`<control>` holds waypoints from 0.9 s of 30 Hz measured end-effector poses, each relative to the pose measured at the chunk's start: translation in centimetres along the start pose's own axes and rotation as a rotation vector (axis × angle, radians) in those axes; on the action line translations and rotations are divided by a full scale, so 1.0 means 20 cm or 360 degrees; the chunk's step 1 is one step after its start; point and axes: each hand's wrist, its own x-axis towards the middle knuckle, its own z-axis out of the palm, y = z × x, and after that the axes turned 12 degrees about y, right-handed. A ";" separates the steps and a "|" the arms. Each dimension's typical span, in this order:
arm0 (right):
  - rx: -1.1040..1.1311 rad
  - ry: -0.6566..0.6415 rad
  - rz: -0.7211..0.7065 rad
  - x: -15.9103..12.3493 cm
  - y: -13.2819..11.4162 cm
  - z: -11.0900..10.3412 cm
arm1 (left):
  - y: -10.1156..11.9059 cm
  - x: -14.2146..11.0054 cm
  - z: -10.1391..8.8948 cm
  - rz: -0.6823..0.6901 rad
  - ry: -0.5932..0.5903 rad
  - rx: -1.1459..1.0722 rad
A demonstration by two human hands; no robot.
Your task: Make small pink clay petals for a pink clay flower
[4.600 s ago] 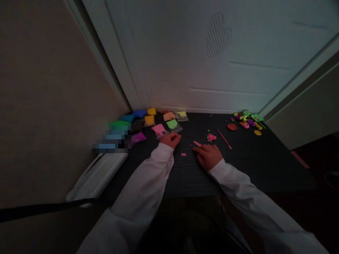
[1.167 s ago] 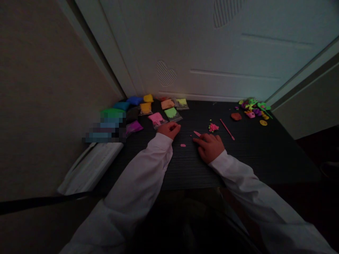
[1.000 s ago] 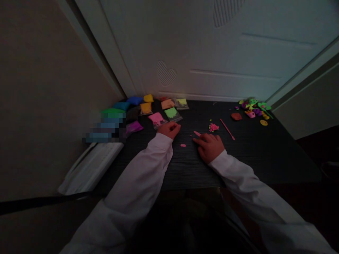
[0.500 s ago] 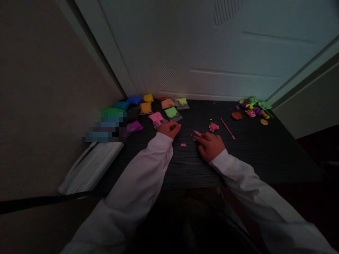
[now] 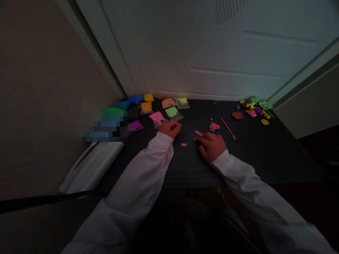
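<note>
My left hand point(image 5: 170, 129) is closed, fingertips pinched together, just in front of a bag of pink clay point(image 5: 157, 118); anything between the fingers is hidden. My right hand point(image 5: 212, 145) rests on the dark table point(image 5: 190, 169) with its index finger stretched out, the tip at a small pink clay piece point(image 5: 195, 139). Beside that finger lies a pink pointed tool point(image 5: 198, 133), its other end covered by the hand. Between the hands are a flat pink clay piece point(image 5: 184, 144) and a tiny pink ball point(image 5: 191, 134). Beyond my right hand sits a pink clay flower cluster point(image 5: 214, 127) with green bits.
A thin pink stick tool point(image 5: 228, 128) and a red clay lump point(image 5: 237, 115) lie to the right. Several small clay figures point(image 5: 254, 106) fill the far right corner. Coloured clay bags point(image 5: 146, 107) line the back left, near a white case point(image 5: 92, 167). A white panel point(image 5: 212, 53) stands behind.
The view has shifted very slightly. Both hands keep nearly the same place and pose, and the clay pieces look unchanged.
</note>
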 end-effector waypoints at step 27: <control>-0.0039 -0.0022 -0.0081 0.00 -0.01 0.00 | -0.03 0.01 0.01 0.0041 0.0018 0.0037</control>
